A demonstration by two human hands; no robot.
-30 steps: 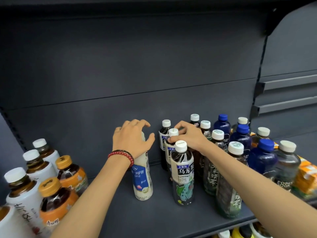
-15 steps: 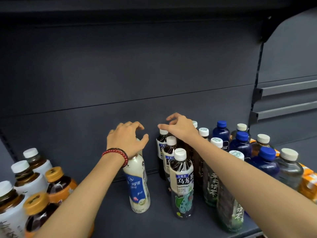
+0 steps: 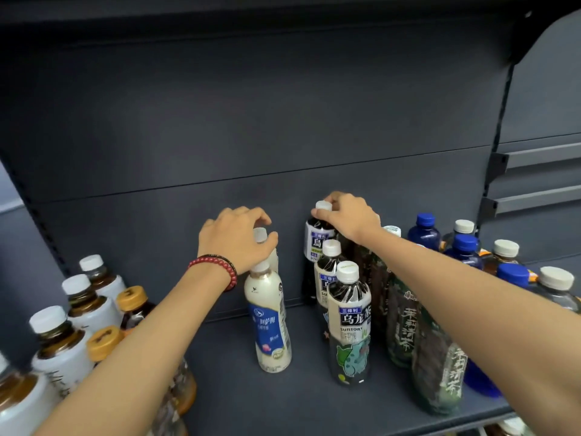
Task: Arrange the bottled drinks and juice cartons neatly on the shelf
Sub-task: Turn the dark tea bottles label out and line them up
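Dark grey back panel (image 3: 251,121), crossed by one horizontal seam (image 3: 220,181). Slotted post (image 3: 500,121) along its right edge, black bracket (image 3: 522,36) at the top. Beyond the post, two grey rails (image 3: 540,156), one above the other. Second slotted post (image 3: 41,221) at left. Red bead bracelet (image 3: 217,265).

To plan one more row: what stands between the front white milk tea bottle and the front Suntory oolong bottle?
Nothing. The head view shows only bare shelf between the white milk tea bottle and the Suntory oolong bottle.
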